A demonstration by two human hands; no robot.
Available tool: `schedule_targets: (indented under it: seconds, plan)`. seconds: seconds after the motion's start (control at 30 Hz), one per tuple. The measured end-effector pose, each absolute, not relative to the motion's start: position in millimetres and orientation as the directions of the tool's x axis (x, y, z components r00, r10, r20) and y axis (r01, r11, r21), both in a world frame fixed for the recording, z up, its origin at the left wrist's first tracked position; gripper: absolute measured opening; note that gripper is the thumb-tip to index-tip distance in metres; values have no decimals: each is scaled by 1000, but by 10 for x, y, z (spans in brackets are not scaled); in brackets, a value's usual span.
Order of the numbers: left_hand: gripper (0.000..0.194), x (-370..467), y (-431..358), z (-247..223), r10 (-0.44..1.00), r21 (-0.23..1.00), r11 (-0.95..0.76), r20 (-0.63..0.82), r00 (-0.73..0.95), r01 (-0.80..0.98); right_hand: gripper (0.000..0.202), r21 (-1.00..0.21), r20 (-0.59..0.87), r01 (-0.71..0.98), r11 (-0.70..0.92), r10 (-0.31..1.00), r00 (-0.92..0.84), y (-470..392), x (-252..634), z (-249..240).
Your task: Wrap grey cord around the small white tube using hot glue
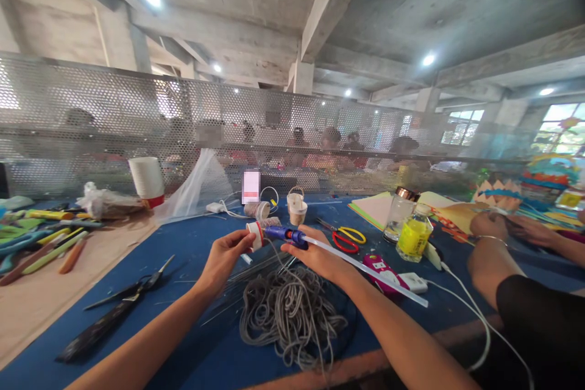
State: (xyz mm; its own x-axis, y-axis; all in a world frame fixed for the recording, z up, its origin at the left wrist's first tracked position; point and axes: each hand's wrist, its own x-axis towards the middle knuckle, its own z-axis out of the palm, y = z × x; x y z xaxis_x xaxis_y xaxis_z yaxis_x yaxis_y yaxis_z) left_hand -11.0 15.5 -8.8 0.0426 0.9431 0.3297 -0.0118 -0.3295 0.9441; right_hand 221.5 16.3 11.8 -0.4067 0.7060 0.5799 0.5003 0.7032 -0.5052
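I have the left hand (231,250) pinching a white paper cup with a red band (256,236) between thumb and fingers, held up over the blue tabletop (178,234); the right hand (317,256) is curled round a blue plastic glue gun (278,233), its fingers partly hidden from me; a long translucent glue stick (365,265) juts from the gun's back.

I judge the step to be gluing cord to the cup, since a strand hangs from beside it toward the loose heap of grey cord (292,317) below; the next move, I reckon, calls for a steady cup, a thin bead of glue and fingertips clear of the nozzle.

As for containers, a tall nested stack of white paper cups (145,178) holds only more cups that I can see; the small beige bucket-shaped cup (298,214) hides its inside; the clear glass jar with a coppery lid (397,216) seems nearly empty; the squat yellow bottle (414,234) may hold liquid, though I cannot tell.
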Motion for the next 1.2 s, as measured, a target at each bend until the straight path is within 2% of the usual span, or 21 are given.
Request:
schedule_targets:
  seconds: [0.33,0.53,0.73,0.83,0.9,0.97,1.2]
  plan:
    - [28,-103,132,-63,933,931,-358,355,63,66,28,-515,578,503,693,715,-393,140,2216,148]
    - [30,-95,114,-42,932,922,-363,357,70,132,33,-622,579,422,660,750,-321,125,2211,155]
    - [31,-108,160,-99,941,940,-336,333,65,56,38,-787,438,356,503,863,-252,175,2219,107]
    - [32,-120,198,-133,951,952,-304,305,56,-29,36,-750,535,351,560,827,-175,241,2256,120]
    - [33,-126,222,-153,955,955,-290,293,40,-65,34,-684,623,395,613,773,-119,302,2313,147]
    - [33,-130,239,-166,959,957,-280,282,20,-77,33,-639,660,485,597,749,-54,373,2401,180]
    - [32,-137,256,-178,967,959,-255,250,-55,-121,30,-624,560,739,253,804,198,581,2776,280]
